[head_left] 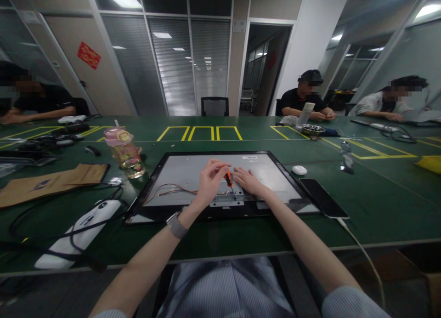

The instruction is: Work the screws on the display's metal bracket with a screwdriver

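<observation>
A flat screen panel (179, 171) with a black frame and grey back lies on the green table in front of me. My left hand (209, 179) is closed on the handle of an orange and black screwdriver (228, 178). Its shaft points down at a metal bracket (225, 202) along the panel's near edge. My right hand (248, 181) rests flat on the grey back just right of the screwdriver, fingers stretched out. Thin coloured wires (168, 186) run across the panel to the left of the bracket. The exact tip contact is too small to tell.
Left of the panel stand a pink-lidded bottle (124, 153), brown paper packaging (51, 184) and a white power strip (82, 233) with black cables. To the right lie a phone (324, 198) on a cable and a white case (299, 170). Several people sit across the table.
</observation>
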Demonstrator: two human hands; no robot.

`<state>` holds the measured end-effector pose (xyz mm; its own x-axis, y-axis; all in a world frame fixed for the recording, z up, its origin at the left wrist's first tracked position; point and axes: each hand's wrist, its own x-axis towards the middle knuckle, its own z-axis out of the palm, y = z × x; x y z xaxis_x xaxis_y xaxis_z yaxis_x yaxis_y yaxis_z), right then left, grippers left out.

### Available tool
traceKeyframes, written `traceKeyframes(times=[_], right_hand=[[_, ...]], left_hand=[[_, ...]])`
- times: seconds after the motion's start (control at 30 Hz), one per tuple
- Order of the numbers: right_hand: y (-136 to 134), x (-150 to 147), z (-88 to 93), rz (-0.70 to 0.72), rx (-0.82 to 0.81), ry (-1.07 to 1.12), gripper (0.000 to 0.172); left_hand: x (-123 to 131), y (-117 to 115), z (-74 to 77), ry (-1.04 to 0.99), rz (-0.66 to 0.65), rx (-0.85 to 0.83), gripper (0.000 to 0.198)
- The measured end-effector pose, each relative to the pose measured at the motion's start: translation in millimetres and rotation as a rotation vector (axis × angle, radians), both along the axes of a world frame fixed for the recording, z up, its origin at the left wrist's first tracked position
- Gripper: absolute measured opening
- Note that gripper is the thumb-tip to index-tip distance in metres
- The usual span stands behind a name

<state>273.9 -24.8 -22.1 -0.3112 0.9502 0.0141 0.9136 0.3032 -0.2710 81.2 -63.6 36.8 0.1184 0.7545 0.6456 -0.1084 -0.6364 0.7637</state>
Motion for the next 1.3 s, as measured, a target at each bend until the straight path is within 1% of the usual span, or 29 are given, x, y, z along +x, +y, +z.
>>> traceKeyframes(times=[0.1,0.23,0.27,0.37,0.43,0.57,0.63,0.8,0.87,0.97,1.1,1.17,1.23,1.3], right_hand=[[-0.1,-0.2,-0.3,-0.004,0.001,0.003,0.048],[0.2,-0.3,-0.9,0.001,0.006,0.000,0.049],[0.4,-0.2,-1.1,0.002,0.008,-0.002,0.049],[1.1,0.2,-1.6,0.001,0.010,-0.004,0.048],[1.4,0.5,-1.8,0.004,0.014,-0.006,0.048],[1.3,0.4,-1.9,0.005,0.024,-0.015,0.047],[0.9,0.0,-1.6,0.001,0.023,-0.013,0.047],[0.3,-0.8,-1.3,0.008,0.033,-0.053,0.045],[0.6,-0.8,-1.6,0.012,0.037,-0.066,0.045],[1.4,-0.6,-2.7,0.005,0.036,-0.067,0.046],[2.5,0.6,-4.4,-0.004,0.032,-0.043,0.047],[2.5,1.1,-4.4,-0.003,0.025,-0.025,0.047],[1.8,1.0,-3.5,0.003,0.014,-0.017,0.048],[0.8,0.6,-2.0,0.004,0.011,-0.024,0.048]], left_hand=[[-0.9,1.5,-1.4,0.009,-0.041,-0.037,0.023],[-1.2,4.5,-5.0,-0.054,-0.178,-0.117,0.028],[-0.9,4.5,-5.1,-0.055,-0.174,-0.108,0.028],[0.8,1.9,-3.2,-0.021,-0.070,-0.051,0.021],[1.3,-0.4,-1.2,-0.001,-0.038,-0.029,0.019],[-0.6,-2.2,1.3,0.056,-0.035,0.000,0.021],[-1.7,-2.3,1.6,0.071,-0.075,-0.002,0.024],[0.5,-4.8,0.9,0.035,-0.262,-0.074,0.029],[2.0,-6.1,0.6,0.014,-0.299,-0.091,0.029],[2.8,-6.3,0.3,0.018,-0.266,-0.084,0.027],[2.6,-3.3,-1.4,0.031,-0.110,-0.057,0.020],[2.5,-2.3,-2.4,0.035,-0.057,-0.057,0.019],[2.2,-2.3,-2.7,0.035,-0.063,-0.053,0.021],[2.0,-3.3,-2.4,0.024,-0.104,-0.047,0.025]])
